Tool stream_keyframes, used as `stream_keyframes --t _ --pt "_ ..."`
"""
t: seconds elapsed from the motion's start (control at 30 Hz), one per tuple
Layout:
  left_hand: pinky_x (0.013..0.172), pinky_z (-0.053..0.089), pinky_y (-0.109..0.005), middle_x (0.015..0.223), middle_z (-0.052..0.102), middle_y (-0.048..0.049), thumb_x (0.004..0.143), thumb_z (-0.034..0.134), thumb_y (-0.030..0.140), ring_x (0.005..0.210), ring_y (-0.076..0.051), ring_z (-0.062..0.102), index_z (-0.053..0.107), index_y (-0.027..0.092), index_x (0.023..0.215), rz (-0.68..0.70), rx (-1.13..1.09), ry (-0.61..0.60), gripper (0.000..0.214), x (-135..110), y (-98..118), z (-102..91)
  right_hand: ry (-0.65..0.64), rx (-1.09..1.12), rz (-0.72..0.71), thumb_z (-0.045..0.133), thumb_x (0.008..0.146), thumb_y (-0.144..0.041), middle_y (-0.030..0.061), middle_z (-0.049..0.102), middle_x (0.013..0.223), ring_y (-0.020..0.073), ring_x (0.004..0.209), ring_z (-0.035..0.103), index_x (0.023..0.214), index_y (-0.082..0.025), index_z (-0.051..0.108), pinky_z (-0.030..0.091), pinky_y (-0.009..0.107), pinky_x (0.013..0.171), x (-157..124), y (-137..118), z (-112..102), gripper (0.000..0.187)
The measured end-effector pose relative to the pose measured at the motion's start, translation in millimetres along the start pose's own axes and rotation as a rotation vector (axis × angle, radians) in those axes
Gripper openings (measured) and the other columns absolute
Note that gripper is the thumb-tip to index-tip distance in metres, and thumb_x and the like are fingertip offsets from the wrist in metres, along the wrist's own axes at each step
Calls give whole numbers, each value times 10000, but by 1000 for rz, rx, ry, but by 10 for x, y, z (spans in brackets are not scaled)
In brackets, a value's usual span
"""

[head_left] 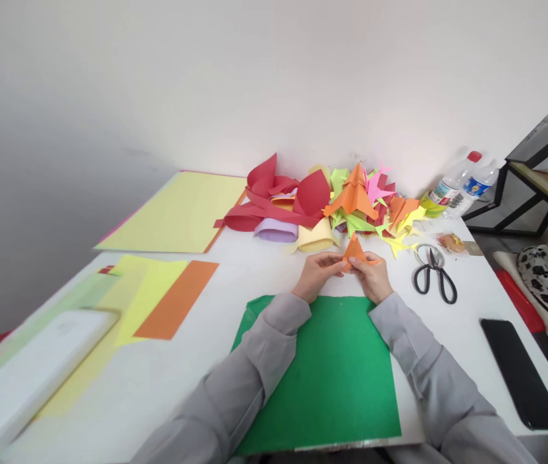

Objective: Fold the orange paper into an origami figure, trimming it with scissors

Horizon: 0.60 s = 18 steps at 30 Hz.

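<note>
Both hands pinch a small piece of folded orange paper (353,250) with a pointed top. My left hand (319,274) grips its left side, fingers closed. On its right side, my right hand (373,277) is closed on it too. The folded paper is held just above the far edge of a green sheet (336,374), and my fingers hide its lower part. Behind it lies a pile of folded paper shapes, with an orange paper plane (355,193) on top.
Black-handled scissors (434,277), a black phone (519,374) and two bottles (457,183) are on the right. On the left are a large yellow sheet (172,212), an orange strip (177,299) and a white device (37,380). Curled red paper (274,206) lies near the wall.
</note>
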<state>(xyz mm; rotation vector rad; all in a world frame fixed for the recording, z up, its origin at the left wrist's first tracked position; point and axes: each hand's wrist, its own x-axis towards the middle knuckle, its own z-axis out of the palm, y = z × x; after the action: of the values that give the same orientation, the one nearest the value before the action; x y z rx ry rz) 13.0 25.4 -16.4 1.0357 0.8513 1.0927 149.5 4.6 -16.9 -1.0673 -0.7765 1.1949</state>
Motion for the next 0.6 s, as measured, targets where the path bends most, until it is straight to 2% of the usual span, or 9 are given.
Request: stream_keyframes --t 0.1,0.17,0.2,0.33,0.43,0.5,0.6 --pt "646 509 -279 720 705 -41 551 801 294 643 -142 626 711 126 776 -4 -65 -11 295 18 13 -47 -39 -107 -12 816 532 -305 -11 622 479 120 451 542 594 -159 642 420 254 487 -1 13 -12 236" --pt "713 509 -292 811 718 -71 557 803 271 735 -165 644 722 120 836 -33 -78 -132 328 28 48 -106 -56 -143 -22 813 536 -305 -13 622 473 122 449 542 589 -163 641 420 255 487 2 18 -22 229" --pt "714 510 -297 813 718 -77 556 803 275 745 -173 647 725 121 841 -63 -98 -156 333 33 72 -138 -55 -141 -24 813 536 -304 -17 621 471 120 446 539 584 -168 636 422 254 487 4 19 -28 228" --pt "662 504 -288 772 713 -75 542 809 285 666 -154 635 730 125 845 -102 -144 -152 352 39 165 -216 -94 -168 -17 811 531 -312 -22 616 471 120 442 537 576 -176 621 431 255 487 -1 11 -39 237" --pt "617 495 -276 746 712 -70 537 811 269 629 -152 619 731 125 805 -52 -31 -216 314 31 177 -200 -202 -310 -17 806 529 -331 -9 627 491 127 464 549 582 -168 642 436 252 481 -32 -8 -27 237" --pt "596 491 -268 663 696 -55 542 807 268 600 -149 607 723 121 702 -20 39 -207 233 27 153 -179 -256 -396 -33 800 532 -323 -5 642 524 123 488 551 588 -168 662 437 244 489 -53 -22 -13 215" --pt "581 494 -269 628 690 -47 563 795 288 567 -143 600 711 118 654 -15 30 -123 210 33 97 -159 -240 -400 -37 805 525 -294 -10 650 549 117 490 545 622 -168 683 442 244 502 -63 -25 -1 200"
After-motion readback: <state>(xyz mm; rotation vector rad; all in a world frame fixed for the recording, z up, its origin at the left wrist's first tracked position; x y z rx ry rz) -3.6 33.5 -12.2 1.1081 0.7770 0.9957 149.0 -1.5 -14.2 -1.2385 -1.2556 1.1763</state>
